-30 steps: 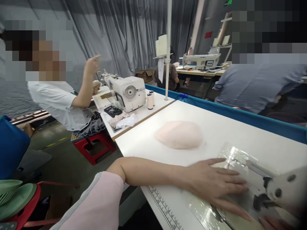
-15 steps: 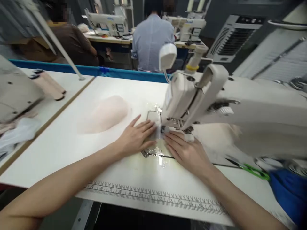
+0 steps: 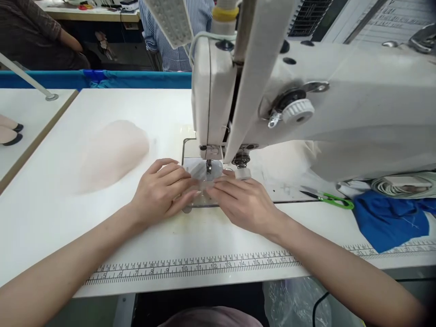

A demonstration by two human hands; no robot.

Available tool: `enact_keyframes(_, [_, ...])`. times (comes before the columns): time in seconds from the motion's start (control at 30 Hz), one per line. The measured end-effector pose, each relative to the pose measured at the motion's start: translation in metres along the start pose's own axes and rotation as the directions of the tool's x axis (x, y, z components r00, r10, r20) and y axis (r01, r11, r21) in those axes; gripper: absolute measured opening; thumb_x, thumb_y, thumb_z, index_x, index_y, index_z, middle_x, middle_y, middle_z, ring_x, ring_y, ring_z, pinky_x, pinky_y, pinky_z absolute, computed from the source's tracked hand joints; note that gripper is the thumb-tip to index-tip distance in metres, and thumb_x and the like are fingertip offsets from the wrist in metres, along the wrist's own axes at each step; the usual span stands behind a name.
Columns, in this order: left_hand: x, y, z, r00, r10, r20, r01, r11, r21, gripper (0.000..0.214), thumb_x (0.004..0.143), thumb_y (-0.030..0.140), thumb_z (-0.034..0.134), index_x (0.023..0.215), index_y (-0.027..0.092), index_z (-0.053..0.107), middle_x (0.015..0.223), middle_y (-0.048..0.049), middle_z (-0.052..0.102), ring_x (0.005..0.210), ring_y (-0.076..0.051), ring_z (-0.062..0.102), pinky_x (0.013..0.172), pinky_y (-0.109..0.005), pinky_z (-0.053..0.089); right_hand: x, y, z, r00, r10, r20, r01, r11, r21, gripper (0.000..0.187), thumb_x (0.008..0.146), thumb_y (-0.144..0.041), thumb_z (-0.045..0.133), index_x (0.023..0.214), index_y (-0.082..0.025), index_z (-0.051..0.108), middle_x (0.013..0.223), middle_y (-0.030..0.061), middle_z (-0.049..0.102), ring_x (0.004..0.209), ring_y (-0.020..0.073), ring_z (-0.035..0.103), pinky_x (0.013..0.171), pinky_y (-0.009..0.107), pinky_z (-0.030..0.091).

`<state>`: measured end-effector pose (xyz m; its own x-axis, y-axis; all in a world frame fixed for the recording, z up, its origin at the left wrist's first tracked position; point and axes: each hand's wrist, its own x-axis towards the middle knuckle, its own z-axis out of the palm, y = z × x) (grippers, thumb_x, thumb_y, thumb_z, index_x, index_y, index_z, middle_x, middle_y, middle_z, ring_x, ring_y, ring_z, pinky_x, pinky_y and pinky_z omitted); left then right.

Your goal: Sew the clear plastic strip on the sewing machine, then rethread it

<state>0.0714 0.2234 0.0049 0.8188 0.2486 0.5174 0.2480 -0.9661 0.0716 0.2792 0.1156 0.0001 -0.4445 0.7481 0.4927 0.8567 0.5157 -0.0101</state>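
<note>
Left hand (image 3: 166, 190) and right hand (image 3: 243, 200), fingers bent, whether pinching cannot be told; thin pale piece (image 3: 195, 169) at their fingertips, presser foot (image 3: 209, 167) just beyond.

White sewing machine (image 3: 361, 91) on white counter (image 3: 41, 227), toward right. Left hand (image 3: 165, 188) left of metal presser foot (image 3: 209, 168), right hand (image 3: 243, 200) right. Pale pink rounded piece (image 3: 117, 152) farther left. Green-handled scissors (image 3: 330, 198) right, beside crumpled blue cloth (image 3: 388, 222). Black-marked ruler strip (image 3: 187, 265) along near edge; teal cloth strip (image 3: 146, 79) behind.

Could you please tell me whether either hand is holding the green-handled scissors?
No, the scissors lie beside the blue cloth, apart from left hand and right hand.
</note>
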Motion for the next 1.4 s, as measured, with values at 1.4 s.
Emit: enact_keyframes(1.4, [0.006,0.025,0.015,0.989,0.059,0.138,-0.090,0.970,0.225,0.040,0.098,0.039,0.052,0.117,0.007,0.066,0.120,-0.0165,0.068,0.117,-0.029,0.063,0.105,-0.049,0.050,-0.001,0.017,0.006,0.977,0.176,0.120,-0.158,0.977,-0.143,0.028,0.099,-0.029,0.049,0.114,-0.014,0.068,0.121,0.0089,0.069,0.115,0.0222,0.061,0.110,0.041,0.042])
